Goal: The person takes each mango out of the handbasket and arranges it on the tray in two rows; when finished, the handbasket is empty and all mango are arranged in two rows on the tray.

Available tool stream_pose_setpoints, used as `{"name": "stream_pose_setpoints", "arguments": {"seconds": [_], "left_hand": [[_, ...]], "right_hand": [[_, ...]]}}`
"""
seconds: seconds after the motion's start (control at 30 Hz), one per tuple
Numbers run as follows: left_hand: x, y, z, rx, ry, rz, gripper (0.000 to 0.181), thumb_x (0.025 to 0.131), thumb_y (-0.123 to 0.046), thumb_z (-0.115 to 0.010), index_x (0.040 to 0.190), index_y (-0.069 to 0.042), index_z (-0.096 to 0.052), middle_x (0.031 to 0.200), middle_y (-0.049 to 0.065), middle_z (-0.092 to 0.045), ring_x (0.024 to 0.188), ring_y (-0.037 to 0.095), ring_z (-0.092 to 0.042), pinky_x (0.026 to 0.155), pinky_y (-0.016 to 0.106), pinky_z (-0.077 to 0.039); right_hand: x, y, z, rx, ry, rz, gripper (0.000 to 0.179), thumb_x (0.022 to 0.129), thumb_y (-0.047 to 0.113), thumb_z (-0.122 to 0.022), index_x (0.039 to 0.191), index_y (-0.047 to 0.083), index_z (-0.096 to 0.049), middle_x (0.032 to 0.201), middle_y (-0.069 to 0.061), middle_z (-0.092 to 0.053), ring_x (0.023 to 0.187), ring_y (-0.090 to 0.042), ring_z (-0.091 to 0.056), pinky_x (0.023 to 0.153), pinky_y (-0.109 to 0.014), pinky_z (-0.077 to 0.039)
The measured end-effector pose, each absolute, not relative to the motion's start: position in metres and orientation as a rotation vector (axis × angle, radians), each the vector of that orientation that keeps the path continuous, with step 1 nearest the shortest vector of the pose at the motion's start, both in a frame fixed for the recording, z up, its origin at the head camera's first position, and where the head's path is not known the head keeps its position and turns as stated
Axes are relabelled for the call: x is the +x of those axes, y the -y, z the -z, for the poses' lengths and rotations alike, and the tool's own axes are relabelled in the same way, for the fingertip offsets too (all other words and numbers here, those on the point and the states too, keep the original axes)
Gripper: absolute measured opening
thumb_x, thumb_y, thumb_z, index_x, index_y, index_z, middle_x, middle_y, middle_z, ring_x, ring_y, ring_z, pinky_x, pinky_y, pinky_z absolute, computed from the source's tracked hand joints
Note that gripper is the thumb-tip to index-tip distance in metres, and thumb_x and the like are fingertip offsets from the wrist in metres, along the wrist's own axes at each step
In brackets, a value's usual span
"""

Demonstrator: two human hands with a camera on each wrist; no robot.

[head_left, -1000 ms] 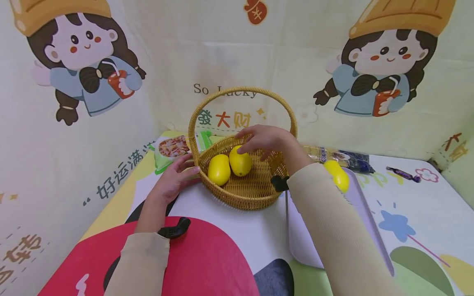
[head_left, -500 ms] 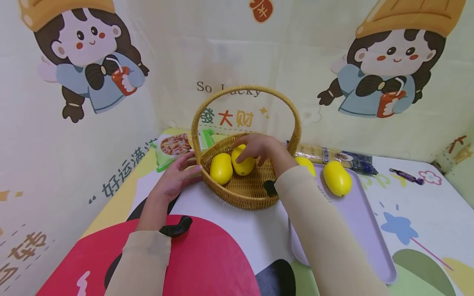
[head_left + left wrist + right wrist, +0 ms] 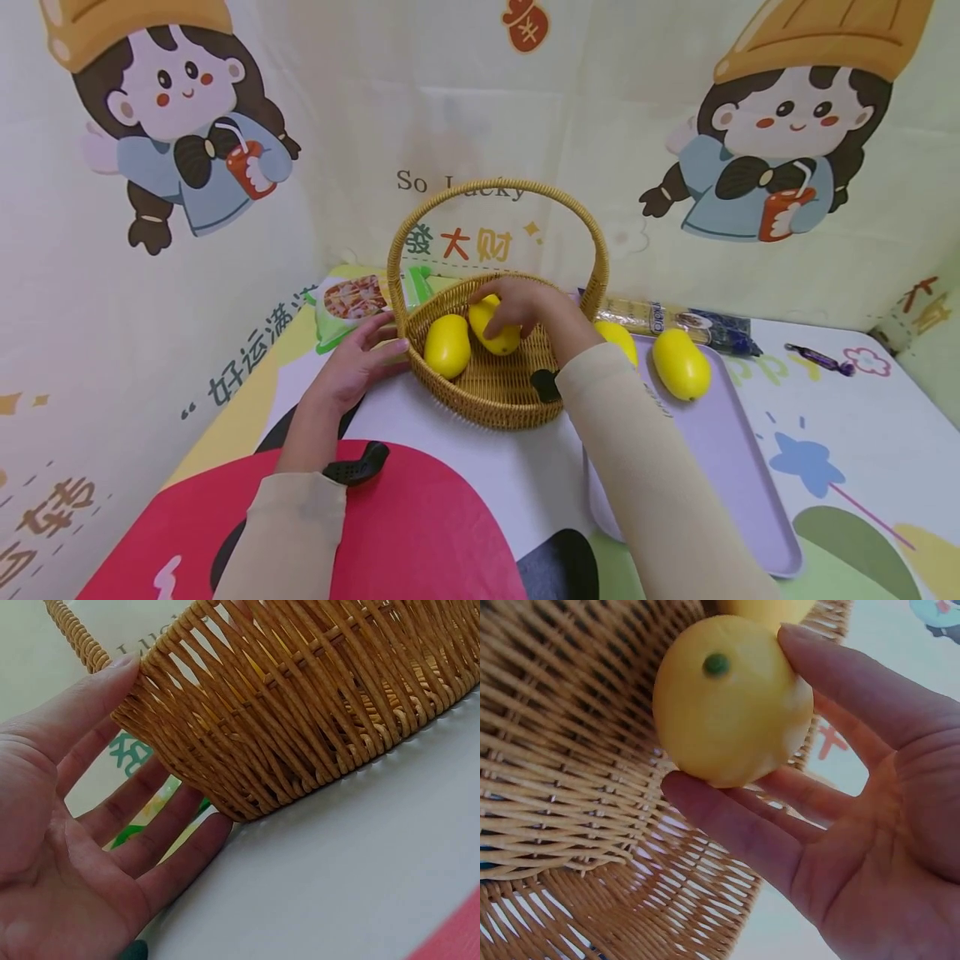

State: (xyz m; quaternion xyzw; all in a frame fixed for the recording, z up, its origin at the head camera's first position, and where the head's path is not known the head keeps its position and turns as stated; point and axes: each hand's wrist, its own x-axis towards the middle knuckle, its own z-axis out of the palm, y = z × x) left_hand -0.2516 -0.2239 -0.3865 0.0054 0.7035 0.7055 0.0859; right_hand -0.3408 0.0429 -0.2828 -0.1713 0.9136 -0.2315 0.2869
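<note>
In the head view, a wicker basket [image 3: 487, 412] with a tall arched handle holds two yellow mangoes. My right hand [image 3: 531, 307] reaches inside and grips the right-hand mango [image 3: 508, 342] between thumb and fingers. The right wrist view shows this mango [image 3: 727, 712] end-on, with a green stem spot. Beside it in the basket lies the other mango [image 3: 447, 346]. My left hand [image 3: 352, 362] rests against the basket's left side. In the left wrist view its thumb touches the rim and its extended fingers lie along the wicker wall [image 3: 300, 712].
Right of the basket lies a lilac tray [image 3: 720, 450] with a mango [image 3: 681, 364] and another mango [image 3: 617, 340] partly behind my right sleeve. A green-edged food packet [image 3: 348, 304] lies back left. Behind the tray are a long pasta packet [image 3: 667, 321] and a small purple-wrapped item [image 3: 821, 358].
My right hand has lowered into the basket and closed round the right-hand mango, which has tilted slightly. The left hand stays at the basket's side.
</note>
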Motion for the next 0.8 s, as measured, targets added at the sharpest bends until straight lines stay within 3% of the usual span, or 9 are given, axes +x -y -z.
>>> {"name": "stream_pose_setpoints", "arguments": {"seconds": [0.23, 0.5, 0.8], "left_hand": [[-0.251, 0.223, 0.385, 0.005, -2.092, -2.104, 0.071, 0.102, -0.023, -0.067, 0.163, -0.019, -0.031, 0.160, 0.016, -0.037, 0.139, 0.033, -0.048, 0.111, 0.041, -0.051], [-0.251, 0.223, 0.384, 0.013, -2.100, -2.095, 0.071, 0.102, -0.023, -0.067, 0.163, -0.019, -0.031, 0.159, 0.016, -0.037, 0.137, 0.032, -0.050, 0.111, 0.043, -0.051], [-0.250, 0.223, 0.384, 0.022, -2.093, -2.089, 0.073, 0.102, -0.025, -0.067, 0.164, -0.019, -0.029, 0.161, 0.017, -0.035, 0.138, 0.031, -0.048, 0.112, 0.042, -0.050]], "right_hand": [[-0.337, -0.046, 0.272, -0.486, -2.457, 0.665, 0.064, 0.093, 0.016, -0.076, 0.151, 0.031, -0.053, 0.167, -0.007, -0.027, 0.129, -0.032, -0.051, 0.087, -0.041, -0.064], [-0.328, -0.049, 0.256, -0.548, -2.580, 0.602, 0.066, 0.091, 0.019, -0.076, 0.151, 0.034, -0.053, 0.159, -0.008, -0.041, 0.106, -0.029, -0.059, 0.087, -0.039, -0.059], [-0.315, -0.051, 0.240, -0.673, -2.646, 0.561, 0.065, 0.091, 0.023, -0.075, 0.151, 0.035, -0.051, 0.162, -0.007, -0.041, 0.143, -0.030, -0.041, 0.120, -0.053, -0.037]]}}
